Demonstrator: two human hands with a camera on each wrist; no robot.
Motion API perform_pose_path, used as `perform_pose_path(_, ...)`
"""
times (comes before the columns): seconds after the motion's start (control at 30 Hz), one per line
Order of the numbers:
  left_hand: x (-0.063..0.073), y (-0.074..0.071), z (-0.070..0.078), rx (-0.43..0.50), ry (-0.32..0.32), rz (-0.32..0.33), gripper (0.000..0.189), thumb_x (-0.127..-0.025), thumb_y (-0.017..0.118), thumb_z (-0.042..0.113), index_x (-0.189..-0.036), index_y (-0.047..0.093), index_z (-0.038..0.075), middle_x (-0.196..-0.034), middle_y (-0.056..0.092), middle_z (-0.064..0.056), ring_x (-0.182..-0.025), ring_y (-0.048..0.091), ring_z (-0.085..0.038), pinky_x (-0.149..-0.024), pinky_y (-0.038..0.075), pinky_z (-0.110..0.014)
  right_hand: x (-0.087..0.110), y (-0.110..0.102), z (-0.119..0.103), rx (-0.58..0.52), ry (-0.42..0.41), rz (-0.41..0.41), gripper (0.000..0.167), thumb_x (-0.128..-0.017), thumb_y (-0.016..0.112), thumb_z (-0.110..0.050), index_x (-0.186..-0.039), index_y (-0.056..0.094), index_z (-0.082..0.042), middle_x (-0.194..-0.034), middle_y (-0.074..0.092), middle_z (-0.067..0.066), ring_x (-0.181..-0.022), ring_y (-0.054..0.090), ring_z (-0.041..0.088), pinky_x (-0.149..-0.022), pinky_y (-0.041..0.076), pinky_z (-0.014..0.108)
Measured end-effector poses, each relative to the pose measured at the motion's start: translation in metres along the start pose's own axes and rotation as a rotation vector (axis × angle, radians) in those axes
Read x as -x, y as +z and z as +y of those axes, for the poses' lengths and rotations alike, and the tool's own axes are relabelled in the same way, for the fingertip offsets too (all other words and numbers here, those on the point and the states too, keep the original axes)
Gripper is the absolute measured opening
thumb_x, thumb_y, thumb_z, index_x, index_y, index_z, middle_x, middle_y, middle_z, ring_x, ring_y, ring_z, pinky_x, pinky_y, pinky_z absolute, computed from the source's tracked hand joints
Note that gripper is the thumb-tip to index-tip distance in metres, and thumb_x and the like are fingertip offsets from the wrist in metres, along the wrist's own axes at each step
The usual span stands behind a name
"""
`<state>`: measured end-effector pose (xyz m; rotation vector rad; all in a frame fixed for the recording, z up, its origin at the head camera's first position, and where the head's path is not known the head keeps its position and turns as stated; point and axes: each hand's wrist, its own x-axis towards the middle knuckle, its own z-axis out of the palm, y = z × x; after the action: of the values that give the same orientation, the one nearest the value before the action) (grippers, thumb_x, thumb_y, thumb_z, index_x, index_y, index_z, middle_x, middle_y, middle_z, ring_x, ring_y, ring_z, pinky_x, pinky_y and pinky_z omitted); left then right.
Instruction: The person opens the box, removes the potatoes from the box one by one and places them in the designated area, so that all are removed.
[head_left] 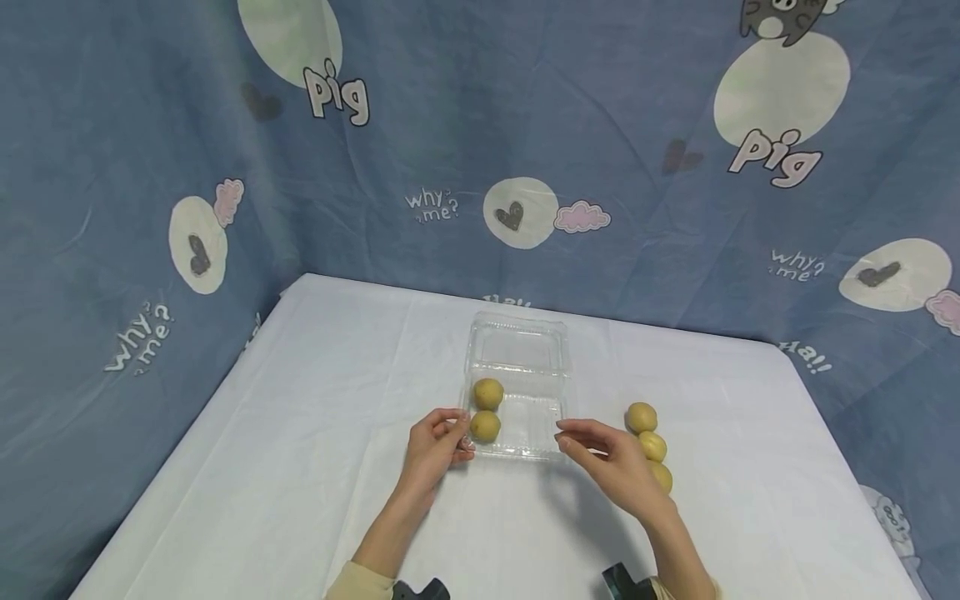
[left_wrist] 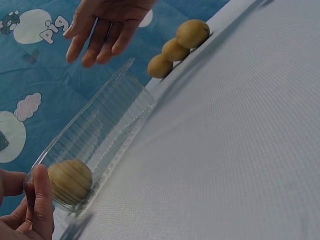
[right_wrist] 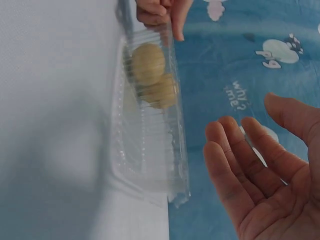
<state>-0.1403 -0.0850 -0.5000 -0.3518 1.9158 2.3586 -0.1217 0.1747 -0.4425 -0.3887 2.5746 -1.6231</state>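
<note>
A clear plastic clamshell box lies with its lid folded back away from me. Two round, dull-yellow fruits, the far one and the near one, sit along the left side of its tray. My left hand pinches the tray's near left rim between thumb and fingers. My right hand holds nothing; its fingers are loosely extended beside the tray's right edge. In the left wrist view, one fruit shows through the box wall.
Three more yellow fruits stand in a row right of my right hand: a far one, a middle one and a near one, partly hidden by the hand. A white cloth covers the table; a blue printed curtain hangs behind.
</note>
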Motion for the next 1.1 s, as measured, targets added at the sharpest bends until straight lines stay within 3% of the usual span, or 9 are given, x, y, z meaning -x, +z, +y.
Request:
perform_pose_path(0.5,-0.001,-0.001,0.001,-0.003,-0.001,-0.003,0.026,-0.096,0.065,0.013,-0.114,0.059,-0.005,-0.073,0.060,-0.008,-0.063,0.061,-0.015,-0.059,0.059,-0.025,-0.020,0.020,0.000,-0.009,-0.004,-0.031,0.033,-0.093,0.069,-0.028,-0.118,0.068,-0.006,-0.105,0.072,-0.001,-0.100,0.066,0.018,-0.085,0.055,0.028)
perform_pose_path(0.73,-0.003,0.000,0.004,-0.002,0.006,-0.005,0.026,-0.096,0.065,0.014,-0.114,0.059,-0.005,-0.074,0.061,-0.009,-0.062,0.061,-0.014,-0.059,0.059,-0.025,-0.035,0.033,-0.001,0.088,0.010,-0.046,0.037,-0.094,0.068,-0.032,-0.121,0.067,-0.007,-0.106,0.071,-0.001,-0.100,0.066,0.018,-0.083,0.055,0.033)
perform_pose_path(1.1,-0.002,0.001,0.001,-0.008,-0.014,0.008,0.026,-0.095,0.066,0.013,-0.113,0.060,-0.005,-0.074,0.061,-0.009,-0.062,0.061,-0.014,-0.058,0.059,-0.026,-0.054,0.049,-0.011,0.174,0.011,-0.132,0.040,-0.096,0.064,-0.031,-0.124,0.064,-0.002,-0.111,0.069,0.008,-0.101,0.066,0.029,-0.082,0.057,0.041)
